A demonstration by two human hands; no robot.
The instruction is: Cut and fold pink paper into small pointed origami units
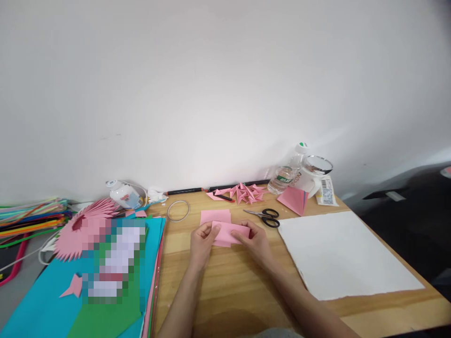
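Note:
Between my two hands is a folded piece of pink paper (228, 231), wider than it is tall. My left hand (203, 240) pinches its left end, thumb on the near face. At the right end my right hand (254, 238) grips it the same way. Beneath it on the wooden table lies a flat sheet of pink paper (215, 216), partly covered by the held piece and my fingers. Black-handled scissors (265, 216) rest just beyond my right hand. Farther back sits a pile of pointed pink folded paper pieces (244, 193).
A white board (347, 253) covers the table's right side. A bottle (280, 180), a round mirror (318, 165) and a pink paper stack (294, 200) stand behind it. To the left are a pink folded-paper ring (84, 230), blue sheets (52, 281), a metal hoop (178, 211) and a white bottle (124, 194).

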